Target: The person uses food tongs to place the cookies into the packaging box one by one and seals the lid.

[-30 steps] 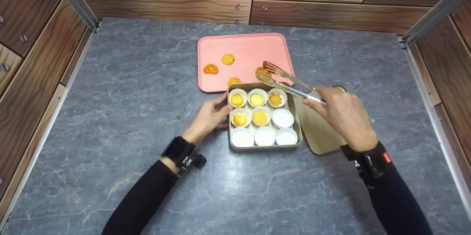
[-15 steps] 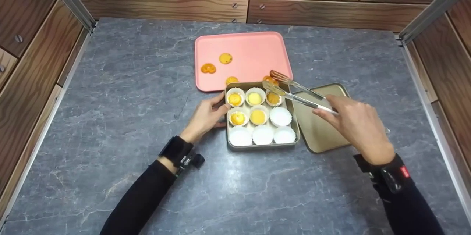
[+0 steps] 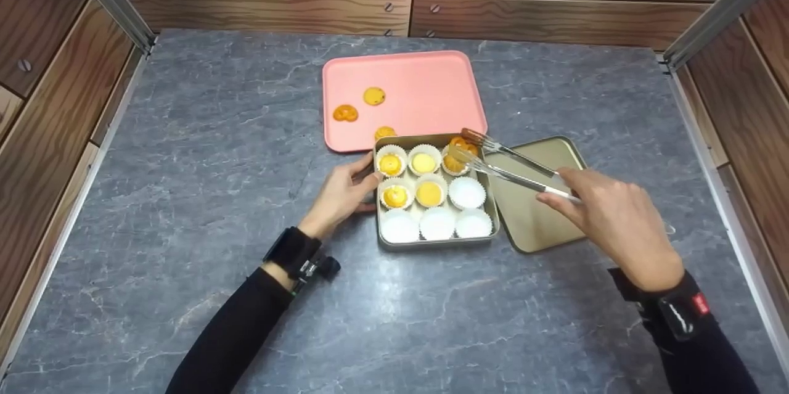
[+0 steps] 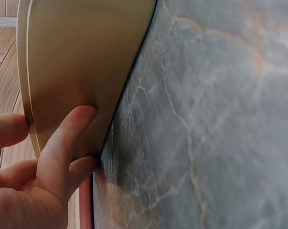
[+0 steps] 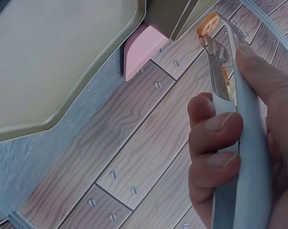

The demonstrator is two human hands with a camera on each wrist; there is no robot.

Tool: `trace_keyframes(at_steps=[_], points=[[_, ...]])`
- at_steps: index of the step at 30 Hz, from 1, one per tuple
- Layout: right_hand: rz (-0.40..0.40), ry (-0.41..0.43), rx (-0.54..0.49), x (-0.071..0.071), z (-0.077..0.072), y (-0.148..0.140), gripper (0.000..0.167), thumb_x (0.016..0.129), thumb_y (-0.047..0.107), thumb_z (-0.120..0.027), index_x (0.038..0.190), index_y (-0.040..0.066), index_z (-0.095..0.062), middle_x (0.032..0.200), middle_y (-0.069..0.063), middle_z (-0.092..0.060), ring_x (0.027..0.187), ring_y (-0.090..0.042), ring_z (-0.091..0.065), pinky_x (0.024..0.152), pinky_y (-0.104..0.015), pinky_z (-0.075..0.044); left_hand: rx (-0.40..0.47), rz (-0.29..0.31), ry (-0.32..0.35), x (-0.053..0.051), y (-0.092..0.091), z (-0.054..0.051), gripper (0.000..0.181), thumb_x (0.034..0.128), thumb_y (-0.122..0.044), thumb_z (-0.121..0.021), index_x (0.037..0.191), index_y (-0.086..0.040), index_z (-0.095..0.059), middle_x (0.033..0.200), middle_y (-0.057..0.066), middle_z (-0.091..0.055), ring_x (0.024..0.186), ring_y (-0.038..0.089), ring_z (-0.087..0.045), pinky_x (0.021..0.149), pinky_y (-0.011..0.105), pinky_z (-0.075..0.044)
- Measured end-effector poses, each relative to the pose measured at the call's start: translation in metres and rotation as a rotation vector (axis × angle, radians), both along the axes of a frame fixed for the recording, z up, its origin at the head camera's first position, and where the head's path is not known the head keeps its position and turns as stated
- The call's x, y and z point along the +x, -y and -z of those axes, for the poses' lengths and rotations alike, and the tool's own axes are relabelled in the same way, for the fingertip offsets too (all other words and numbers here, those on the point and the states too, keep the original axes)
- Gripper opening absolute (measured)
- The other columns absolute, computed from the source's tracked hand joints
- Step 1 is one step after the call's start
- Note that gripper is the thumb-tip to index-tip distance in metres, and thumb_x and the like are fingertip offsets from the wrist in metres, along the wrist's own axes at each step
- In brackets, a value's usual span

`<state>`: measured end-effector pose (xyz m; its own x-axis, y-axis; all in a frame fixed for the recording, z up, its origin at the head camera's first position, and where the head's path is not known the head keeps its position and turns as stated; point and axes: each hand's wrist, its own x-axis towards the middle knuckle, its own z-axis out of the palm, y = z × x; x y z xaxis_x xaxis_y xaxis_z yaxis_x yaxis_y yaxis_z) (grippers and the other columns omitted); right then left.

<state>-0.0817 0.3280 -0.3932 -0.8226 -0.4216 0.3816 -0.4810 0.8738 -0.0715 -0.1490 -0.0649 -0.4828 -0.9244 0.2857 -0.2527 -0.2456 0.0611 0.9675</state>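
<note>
My right hand [image 3: 625,224] grips metal tongs [image 5: 225,81], whose tips pinch an orange pretzel-shaped biscuit [image 5: 209,24]. In the head view this biscuit hangs over the far right corner of a gold tin [image 3: 436,243]. Inside the tin stand rows of white paper cups [image 3: 466,193]. The far row holds yellow and brown treats [image 3: 423,163], and two yellow treats [image 3: 429,194] lie in the middle row. The near row's cups look bare. My left hand [image 3: 339,193] rests its fingertips against the tin's left wall; the left wrist view shows the fingers [image 4: 62,148] touching the outer side.
Behind the tin lies a pink tray [image 3: 425,82] with a round biscuit [image 3: 374,96], a pretzel-shaped one [image 3: 345,113] and another partly hidden by the tin [image 3: 385,132]. The gold lid [image 3: 536,215] lies right of the tin. Wood-patterned walls [image 3: 259,8] enclose the table.
The tongs, with the pretzel-shaped biscuit, have come from over the tray toward the tin's far right corner. My right hand has moved right and nearer. My left hand stays at the tin.
</note>
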Motion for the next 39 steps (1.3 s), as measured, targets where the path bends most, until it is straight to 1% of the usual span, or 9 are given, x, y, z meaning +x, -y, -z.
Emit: trace_keyframes(at_steps=[7, 11, 13, 18, 21, 26, 30, 33, 39], points=[[-0.018, -0.017, 0.053, 0.007, -0.006, -0.005, 0.036, 0.085, 0.034, -0.084, 0.096, 0.005, -0.065, 0.065, -0.001, -0.055, 0.044, -0.011, -0.039, 0.032, -0.027, -0.036, 0.012, 0.005, -0.004, 0.000, 0.002, 0.000, 0.066, 0.1044, -0.011, -0.061, 0.161, -0.003, -0.028, 0.161, 0.020, -0.039, 0.119, 0.033, -0.067, 0.083, 0.038, -0.067], [-0.038, -0.029, 0.079, 0.010, -0.008, -0.007, 0.037, 0.086, 0.036, -0.082, 0.099, 0.004, -0.067, 0.067, -0.003, -0.060, 0.042, -0.011, -0.039, 0.030, -0.027, -0.036, 0.017, 0.002, 0.000, -0.001, 0.003, 0.000, 0.066, 0.1048, -0.011, -0.061, 0.161, -0.003, -0.028, 0.162, 0.019, -0.038, 0.124, 0.033, -0.064, 0.083, 0.038, -0.067], [-0.049, -0.035, 0.087, 0.012, -0.009, -0.007, 0.039, 0.086, 0.037, -0.081, 0.101, 0.003, -0.069, 0.071, -0.006, -0.065, 0.041, -0.012, -0.042, 0.030, -0.029, -0.037, 0.013, 0.002, 0.002, 0.000, 0.003, -0.001, 0.066, 0.1049, -0.011, -0.061, 0.161, -0.003, -0.028, 0.162, 0.019, -0.038, 0.124, 0.033, -0.064, 0.083, 0.038, -0.067], [-0.072, -0.047, 0.117, 0.018, -0.012, -0.004, 0.046, 0.088, 0.041, -0.077, 0.109, 0.001, -0.071, 0.080, -0.013, -0.072, 0.042, -0.022, -0.054, 0.030, -0.035, -0.042, 0.018, 0.002, 0.004, 0.000, 0.003, -0.001, 0.066, 0.1046, -0.011, -0.061, 0.161, -0.003, -0.028, 0.162, 0.020, -0.037, 0.121, 0.032, -0.066, 0.083, 0.038, -0.067], [-0.079, -0.050, 0.141, 0.021, -0.014, 0.000, 0.049, 0.089, 0.044, -0.074, 0.111, 0.000, -0.070, 0.081, -0.014, -0.072, 0.043, -0.026, -0.055, 0.029, -0.034, -0.040, 0.019, -0.001, 0.008, 0.000, 0.003, -0.001, 0.066, 0.1043, -0.011, -0.061, 0.161, -0.005, -0.028, 0.163, 0.019, -0.037, 0.119, 0.031, -0.067, 0.083, 0.038, -0.067], [-0.080, -0.059, 0.183, 0.025, -0.015, 0.005, 0.051, 0.092, 0.045, -0.070, 0.113, -0.001, -0.069, 0.078, -0.015, -0.070, 0.042, -0.025, -0.053, 0.028, -0.032, -0.036, 0.007, -0.006, 0.001, -0.001, 0.002, -0.001, 0.065, 0.1042, -0.011, -0.061, 0.161, -0.005, -0.029, 0.163, 0.018, -0.038, 0.118, 0.030, -0.067, 0.082, 0.038, -0.067], [-0.074, -0.060, 0.214, 0.027, -0.016, 0.009, 0.053, 0.097, 0.049, -0.061, 0.111, -0.002, -0.068, 0.075, -0.015, -0.068, 0.040, -0.022, -0.049, 0.027, -0.031, -0.036, 0.008, 0.006, 0.009, -0.001, 0.001, 0.000, 0.066, 0.1044, -0.011, -0.061, 0.161, -0.005, -0.028, 0.162, 0.020, -0.038, 0.118, 0.032, -0.067, 0.083, 0.037, -0.067], [-0.073, -0.062, 0.231, 0.028, -0.017, 0.011, 0.054, 0.100, 0.050, -0.057, 0.106, -0.003, -0.066, 0.072, -0.014, -0.066, 0.040, -0.021, -0.047, 0.027, -0.032, -0.035, 0.005, 0.010, 0.015, 0.000, 0.001, 0.000, 0.067, 0.1044, -0.012, -0.061, 0.161, -0.004, -0.027, 0.162, 0.020, -0.037, 0.119, 0.031, -0.067, 0.083, 0.037, -0.066], [-0.058, -0.071, 0.259, 0.030, -0.021, 0.016, 0.046, 0.094, 0.046, -0.065, 0.095, 0.000, -0.060, 0.065, -0.009, -0.057, 0.039, -0.022, -0.043, 0.026, -0.036, -0.036, -0.014, 0.000, -0.006, 0.000, 0.001, 0.000, 0.065, 0.1041, -0.012, -0.062, 0.160, -0.003, -0.030, 0.161, 0.020, -0.040, 0.121, 0.031, -0.066, 0.081, 0.036, -0.067]])
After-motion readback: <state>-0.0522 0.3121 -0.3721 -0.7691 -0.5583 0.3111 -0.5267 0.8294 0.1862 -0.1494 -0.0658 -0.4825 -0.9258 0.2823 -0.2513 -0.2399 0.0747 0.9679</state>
